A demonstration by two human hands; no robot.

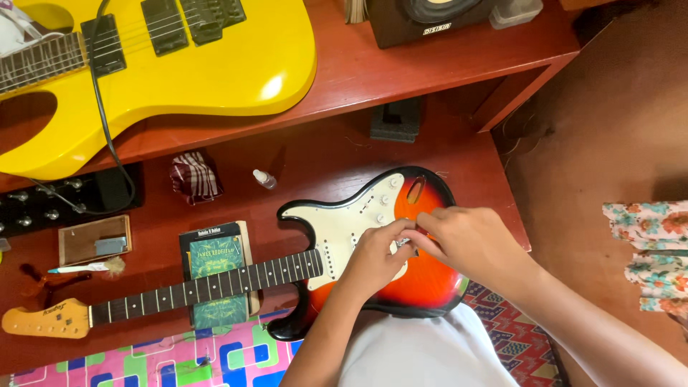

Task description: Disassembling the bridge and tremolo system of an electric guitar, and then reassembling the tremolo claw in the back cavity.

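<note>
The glossy red wooden counter (459, 165) carries a sunburst guitar (423, 276) at 6 o'clock, its neck resting on a green book (215, 269). A glossy yellow guitar (215, 72) lies at 11 o'clock. The left hand (373, 258) and right hand (469, 240) meet over the bridge, fingers (423, 244) pinched closed on a small metal part, too small to identify.

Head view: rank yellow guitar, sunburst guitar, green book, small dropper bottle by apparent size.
1. yellow guitar, cut off by the frame and maybe nearer, so unsure against 2
2. sunburst guitar
3. green book
4. dropper bottle
</note>
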